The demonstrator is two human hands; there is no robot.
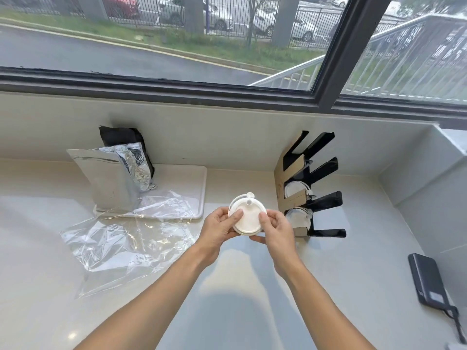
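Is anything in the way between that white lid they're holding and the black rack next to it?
Nothing visible. The left hand and right hand grip the white lid directly, and only open space lies between it and the black rack.

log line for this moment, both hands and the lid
left hand: pinches white lid | right hand: pinches opposite edge | lid: beside black rack
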